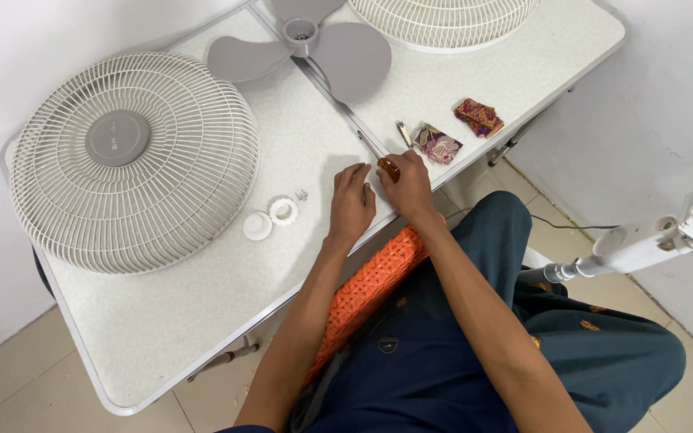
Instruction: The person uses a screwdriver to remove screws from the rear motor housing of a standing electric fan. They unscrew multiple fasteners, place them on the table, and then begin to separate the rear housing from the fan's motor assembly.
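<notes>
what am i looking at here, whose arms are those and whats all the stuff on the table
This is one picture from a camera worn on a person's head, looking down, so the two bare arms are the wearer's own. They sit at a white folding table.

On it lie parts of a taken-apart fan: a round wire fan guard at the left, a grey three-bladed fan blade at the top, and a second guard cut off by the top edge. Near the hands are two small white round caps, a nail clipper and two patterned cloth pieces.

The left hand rests flat on the table. The right hand grips a screwdriver by its brown handle. The fan's stand is at the right.
</notes>
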